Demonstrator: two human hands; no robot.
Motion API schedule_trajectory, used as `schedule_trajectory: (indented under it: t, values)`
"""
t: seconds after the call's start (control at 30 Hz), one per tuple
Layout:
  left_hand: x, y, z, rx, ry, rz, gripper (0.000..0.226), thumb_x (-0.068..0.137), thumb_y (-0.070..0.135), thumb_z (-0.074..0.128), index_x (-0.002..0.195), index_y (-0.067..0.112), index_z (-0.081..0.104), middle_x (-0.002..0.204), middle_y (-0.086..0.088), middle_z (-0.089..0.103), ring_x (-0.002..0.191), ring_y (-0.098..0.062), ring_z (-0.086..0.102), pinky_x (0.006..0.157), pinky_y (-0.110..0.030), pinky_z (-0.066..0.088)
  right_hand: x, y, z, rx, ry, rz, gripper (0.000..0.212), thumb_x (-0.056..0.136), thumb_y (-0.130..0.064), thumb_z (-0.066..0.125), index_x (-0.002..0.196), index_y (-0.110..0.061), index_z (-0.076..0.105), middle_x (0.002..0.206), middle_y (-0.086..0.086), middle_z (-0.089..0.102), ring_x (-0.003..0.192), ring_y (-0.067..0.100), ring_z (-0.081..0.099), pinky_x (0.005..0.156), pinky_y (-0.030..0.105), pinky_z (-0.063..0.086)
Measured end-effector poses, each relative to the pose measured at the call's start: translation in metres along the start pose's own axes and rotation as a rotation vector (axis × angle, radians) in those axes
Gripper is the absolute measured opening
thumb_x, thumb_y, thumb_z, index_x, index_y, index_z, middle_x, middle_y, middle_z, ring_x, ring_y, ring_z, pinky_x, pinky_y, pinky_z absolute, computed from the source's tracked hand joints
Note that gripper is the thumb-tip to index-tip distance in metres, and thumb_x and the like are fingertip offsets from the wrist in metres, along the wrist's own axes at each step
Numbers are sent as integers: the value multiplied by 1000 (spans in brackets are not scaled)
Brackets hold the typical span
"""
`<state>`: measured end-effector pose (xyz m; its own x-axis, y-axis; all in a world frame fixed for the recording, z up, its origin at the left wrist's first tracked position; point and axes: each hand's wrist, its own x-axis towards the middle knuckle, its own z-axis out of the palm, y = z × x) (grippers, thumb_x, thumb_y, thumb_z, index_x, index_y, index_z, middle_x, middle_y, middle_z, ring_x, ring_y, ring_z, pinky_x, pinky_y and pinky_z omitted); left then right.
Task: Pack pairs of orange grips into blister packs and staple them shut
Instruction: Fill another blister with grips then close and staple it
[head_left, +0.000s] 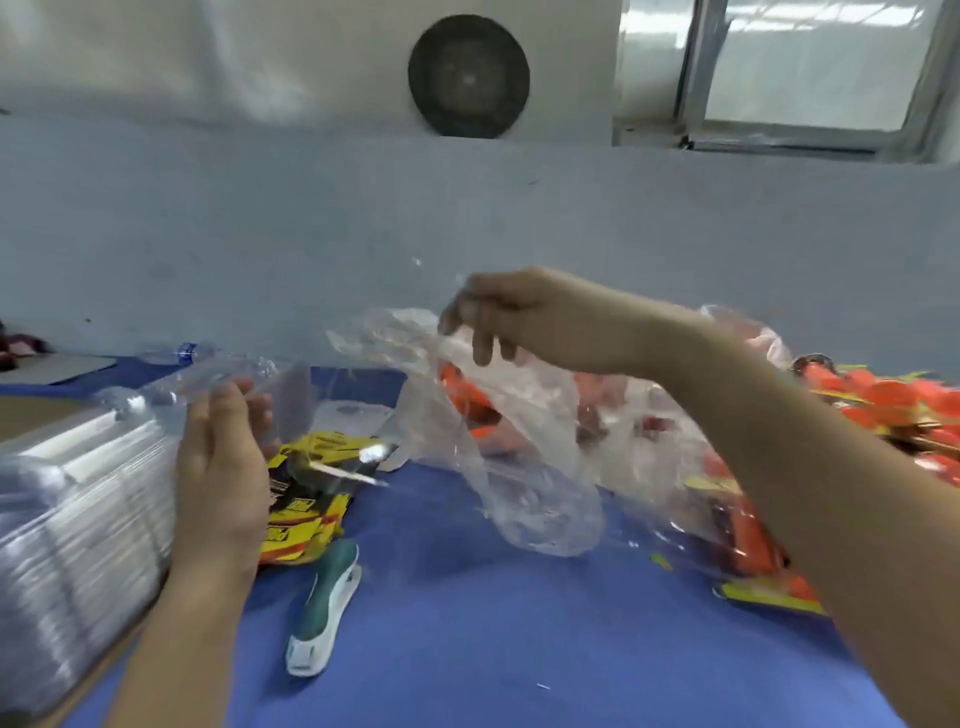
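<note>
Orange grips: kept in a clear bag at 1 o'clock on the tabletop
Right hand: fingers curled; bag's top pinched and lifted, judged to reach the grips
Left hand: fingers nearly straight; laid against a blister pack over the 9 o'clock stack
Stapler: untouched at 6 o'clock

Orange grips lie inside a clear bag. Clear blister packs sit stacked on the left. A green stapler lies flat between them.
</note>
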<state>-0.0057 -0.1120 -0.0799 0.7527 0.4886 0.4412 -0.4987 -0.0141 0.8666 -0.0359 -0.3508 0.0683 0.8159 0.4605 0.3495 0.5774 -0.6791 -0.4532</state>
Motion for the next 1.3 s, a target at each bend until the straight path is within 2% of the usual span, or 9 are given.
schedule_trajectory:
  t: [0.13, 0.23, 0.33, 0.5, 0.6, 0.77, 1.0, 1.17, 1.3]
  values:
    - [6, -36, -6, 390, -76, -161, 40, 103, 42, 36, 101, 11, 60, 96, -8, 61, 101, -31, 55, 89, -40, 41, -12, 58, 83, -52, -307, 145, 23, 104, -19, 44, 109, -10, 65, 93, 3, 68, 83, 19, 60, 84, 27, 45]
    - [10, -60, -13, 712, -184, -199, 48, 105, 38, 31, 104, 0, 61, 102, -25, 62, 101, -38, 54, 88, -42, 39, -19, 87, 128, -17, -450, 204, 24, 104, -12, 43, 111, -2, 64, 91, -8, 64, 81, 15, 56, 79, 21, 43]
    - [17, -85, -25, 1051, -298, -197, 31, 103, 22, 36, 116, 9, 61, 122, -26, 59, 116, -43, 49, 99, -42, 37, -9, 99, 161, -112, -521, 196, 26, 104, -18, 42, 113, -11, 65, 94, -1, 65, 77, 6, 55, 72, 13, 40]
    - [21, -110, -38, 1267, -510, -197, 52, 94, 7, 43, 142, 26, 43, 148, -11, 38, 138, -34, 31, 112, -39, 28, 7, 109, 200, -161, -513, 199, 24, 102, -24, 45, 120, -16, 60, 116, 5, 65, 103, 27, 59, 92, 38, 47]
    - [25, -118, -44, 1336, -587, -176, 63, 90, 7, 49, 147, 30, 36, 154, -6, 31, 143, -30, 25, 118, -39, 23, -3, 115, 209, -192, -401, 231, 36, 102, -41, 46, 134, -26, 49, 121, 0, 59, 110, 24, 53, 98, 39, 42]
    - [25, -122, -47, 1394, -664, -198, 66, 90, 19, 57, 148, 37, 33, 158, -1, 24, 144, -32, 19, 118, -43, 22, -54, 122, 202, 25, 27, 188, 32, 103, -35, 44, 134, -35, 49, 118, -19, 55, 116, 9, 45, 98, 24, 37]
    - [18, -115, -45, 1364, -507, -31, 30, 101, 31, 47, 127, 31, 62, 130, -10, 62, 115, -36, 57, 95, -43, 47, -126, 141, 184, 143, 408, 372, 27, 100, -22, 51, 119, -40, 59, 110, -26, 59, 110, -4, 48, 85, 6, 36]
    - [20, -112, -47, 1271, -309, 45, 25, 101, 33, 47, 106, 21, 69, 91, -20, 69, 84, -42, 62, 74, -45, 52, -166, 168, 154, -99, 701, 631, 26, 96, -14, 54, 117, -21, 65, 113, 0, 64, 105, 25, 55, 90, 42, 45]
    - [18, -113, -36, 1242, -243, 71, 23, 98, 31, 55, 100, 16, 72, 86, -22, 68, 81, -44, 61, 71, -47, 52, -201, 187, 126, -216, 659, 1041, 27, 96, -24, 51, 119, -16, 62, 119, 19, 55, 108, 43, 49, 91, 50, 43]
